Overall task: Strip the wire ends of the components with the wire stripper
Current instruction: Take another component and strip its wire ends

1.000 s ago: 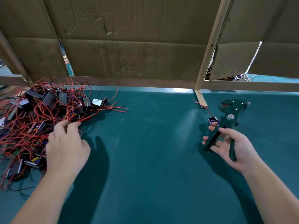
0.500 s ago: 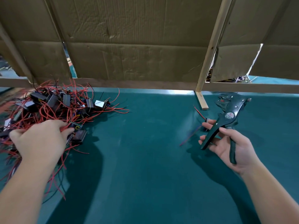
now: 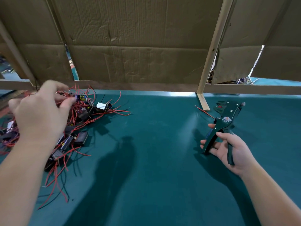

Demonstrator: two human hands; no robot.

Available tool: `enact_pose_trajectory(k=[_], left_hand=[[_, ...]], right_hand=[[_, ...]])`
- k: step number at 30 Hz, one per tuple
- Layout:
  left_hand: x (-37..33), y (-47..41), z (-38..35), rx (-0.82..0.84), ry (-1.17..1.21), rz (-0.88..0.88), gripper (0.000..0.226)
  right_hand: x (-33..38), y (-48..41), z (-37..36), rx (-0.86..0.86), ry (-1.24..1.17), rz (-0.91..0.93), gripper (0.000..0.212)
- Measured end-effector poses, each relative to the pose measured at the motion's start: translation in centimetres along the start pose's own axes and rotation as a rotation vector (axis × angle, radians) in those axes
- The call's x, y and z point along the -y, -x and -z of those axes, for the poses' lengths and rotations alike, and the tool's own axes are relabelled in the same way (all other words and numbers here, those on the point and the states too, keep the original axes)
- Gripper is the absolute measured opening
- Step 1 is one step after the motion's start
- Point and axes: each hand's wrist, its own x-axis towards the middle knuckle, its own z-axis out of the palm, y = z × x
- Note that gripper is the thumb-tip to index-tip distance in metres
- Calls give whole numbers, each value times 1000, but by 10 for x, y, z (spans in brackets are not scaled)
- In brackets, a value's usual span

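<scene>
- The left hand (image 3: 40, 115) is raised over the pile of components (image 3: 84, 111) at the left of the green tabletop (image 3: 162, 128), its grip pinching one small component (image 3: 81, 97).
- The right hand (image 3: 231, 150) has its grip curled round the handles of the wire stripper (image 3: 226, 121), held over the right side, with a red wire (image 3: 205, 112) just beside its head.

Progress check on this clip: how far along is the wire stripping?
Done: no separate finished pile shows. In hand: right hand grips the wire stripper, a red wire poking out beside it; left hand is over the component pile, grip blurred. Left: seemingly the whole pile.
</scene>
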Motion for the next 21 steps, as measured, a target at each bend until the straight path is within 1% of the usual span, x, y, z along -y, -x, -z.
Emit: enact_pose_trajectory(k=[1, 3, 4, 5, 6, 7, 8, 9, 11, 13, 15, 16, 18, 21], left_hand=[[-4, -5, 5, 57, -33, 7, 51], [-12, -23, 17, 278, -202, 17, 69], [-19, -34, 25, 397, -295, 6, 71], [-28, -45, 36, 471, -345, -25, 71], [-37, -54, 45, 498, -327, -74, 70], [-46, -62, 53, 493, -233, -117, 67], [-54, -66, 57, 484, -82, -154, 58], [-63, -67, 57, 492, 79, -194, 44], [-85, -57, 47, 578, 345, -276, 21], [-102, -33, 29, 646, 576, -291, 19], [-112, -7, 13, 652, 772, -262, 20], [-114, 4, 6, 653, 853, -228, 20], [-117, 25, -6, 665, 953, -168, 19], [-125, 47, -15, 697, 1029, -106, 19]], right_hand=[[0, 0, 0, 0, 0, 9, 31], [1, 1, -1, 11, -8, 34, 31], [2, 2, -3, 18, -11, 47, 31], [2, 3, -5, 24, -12, 56, 31], [2, 4, -8, 32, -11, 59, 31], [2, 5, -11, 43, -10, 58, 31], [2, 7, -15, 58, -10, 54, 31], [2, 10, -19, 71, -12, 47, 30], [3, 16, -29, 102, -37, 14, 32], [4, 25, -41, 173, -115, -48, 36], [6, 34, -54, 310, -225, -121, 38], [8, 39, -60, 390, -276, -155, 43], [10, 46, -71, 542, -347, -184, 55], [14, 51, -86, 771, -481, -185, 55]])
